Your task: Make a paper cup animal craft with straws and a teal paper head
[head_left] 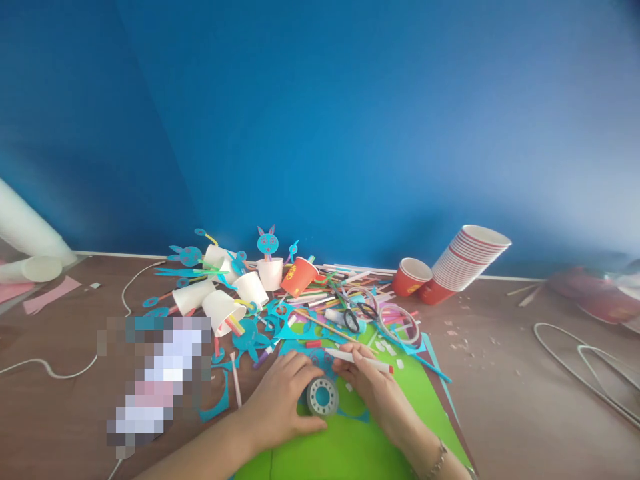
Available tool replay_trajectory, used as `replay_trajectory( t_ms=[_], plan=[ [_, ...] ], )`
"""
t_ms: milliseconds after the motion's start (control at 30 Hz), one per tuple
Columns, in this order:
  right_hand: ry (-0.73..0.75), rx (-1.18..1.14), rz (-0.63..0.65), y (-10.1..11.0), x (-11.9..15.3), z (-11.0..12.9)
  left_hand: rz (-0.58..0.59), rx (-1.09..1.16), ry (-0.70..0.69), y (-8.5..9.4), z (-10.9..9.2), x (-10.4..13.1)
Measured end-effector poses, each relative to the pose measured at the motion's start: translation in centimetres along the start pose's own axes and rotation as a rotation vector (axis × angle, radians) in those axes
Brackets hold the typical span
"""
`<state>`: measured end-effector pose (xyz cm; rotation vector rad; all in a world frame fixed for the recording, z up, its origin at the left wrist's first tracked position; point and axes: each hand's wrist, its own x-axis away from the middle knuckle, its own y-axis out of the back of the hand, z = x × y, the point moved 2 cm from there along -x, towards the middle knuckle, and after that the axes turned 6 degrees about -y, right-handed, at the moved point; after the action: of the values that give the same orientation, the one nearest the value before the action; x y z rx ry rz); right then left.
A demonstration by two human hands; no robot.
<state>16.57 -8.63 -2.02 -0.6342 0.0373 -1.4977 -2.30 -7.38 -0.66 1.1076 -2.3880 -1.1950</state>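
Observation:
My left hand [280, 393] curves round a grey tape roll [323, 396], index finger along its top and thumb along its lower edge. Its other fingertips reach onto blue paper. In my right hand [373, 383] a white marker with a red end [360, 360] is pinched, tip pointing left over a blue paper cutout [320, 359] with a face drawn on it. A red marker cap [314, 344] lies just beyond the cutout. Underneath is a bright green sheet [405, 427]. How firmly the left fingers press is partly hidden.
Scissors [352, 320], another tape roll [399, 325], markers and paper scraps crowd the area beyond my hands. White cups [220, 312] with blue paper animals lie at the left. A leaning cup stack [465, 260] and a red cup [411, 277] stand by the blue wall.

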Motion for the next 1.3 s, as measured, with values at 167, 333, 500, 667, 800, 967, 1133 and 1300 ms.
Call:
replay_trajectory(
  t_ms=[167,333,500,667,800,967,1133,1300],
  plan=[
    [0.002,0.008,0.019,-0.5,0.2,0.5,0.002,-0.022,0.002,0.0,-0.1,-0.1],
    [-0.012,0.004,0.018,-0.6,0.3,0.5,-0.017,-0.037,-0.001,-0.1,-0.2,-0.2],
    [0.008,0.029,0.018,-0.4,0.3,0.5,-0.01,-0.04,0.018,-0.2,-0.4,-0.3],
    [0.008,0.077,-0.004,-0.3,0.3,0.4,0.003,-0.031,0.015,-0.2,-0.3,-0.2],
    [0.019,0.038,0.011,-0.1,0.0,0.1,0.01,-0.027,0.005,-0.2,-0.1,-0.2],
    [0.038,0.072,-0.038,0.3,0.4,0.4,-0.008,-0.021,0.009,-0.3,-0.1,-0.2],
    [0.193,0.469,-0.07,-0.4,2.0,2.3,-0.002,-0.052,-0.018,-0.4,-0.2,-0.2],
    [0.251,0.669,-0.055,-0.8,2.6,2.5,0.003,-0.049,-0.026,-0.5,-0.1,-0.3]
  ],
)
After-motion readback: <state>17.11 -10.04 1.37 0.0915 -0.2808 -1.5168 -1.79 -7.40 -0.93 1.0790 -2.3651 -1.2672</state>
